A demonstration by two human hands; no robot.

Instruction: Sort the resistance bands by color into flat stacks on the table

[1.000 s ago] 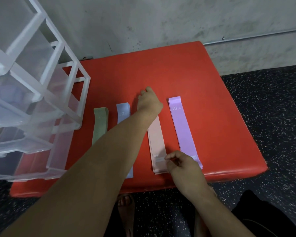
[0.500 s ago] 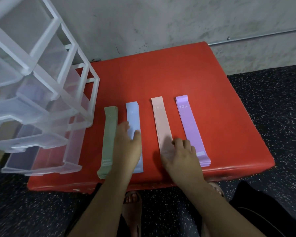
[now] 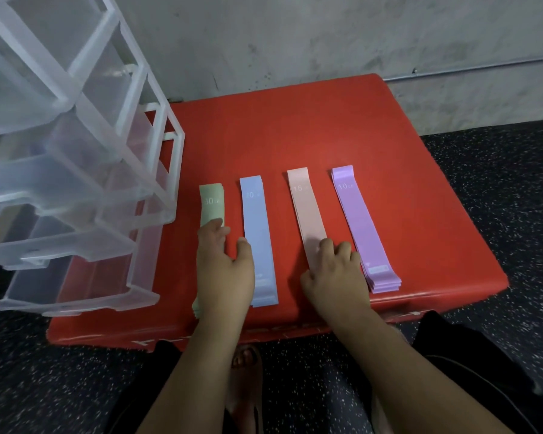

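Now | left hand (image 3: 223, 270) flat on green stack (image 3: 211, 203) | right hand (image 3: 336, 277) on pink stack (image 3: 308, 208)

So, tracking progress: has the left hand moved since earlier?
Yes: left hand came leftward, nearer, off the flat pink band stack onto the flat green band stack.

Open surface: the far half of the red table (image 3: 295, 126), from the stacks' far ends to the wall (image 3: 295, 42), and a strip right of the purple stack (image 3: 355, 220). Lanes: a wide one between the blue stack (image 3: 257, 233) and the pink stack (image 3: 306, 208); a narrower one between pink and purple, blocked at its near end by the right hand (image 3: 336, 277) lying on the pink stack. The left hand (image 3: 223, 267) covers the green stack (image 3: 212, 205), thumb spanning the gap to the blue. The clear drawer unit (image 3: 76, 183), drawers pulled out, closes the left side just beside the green stack.
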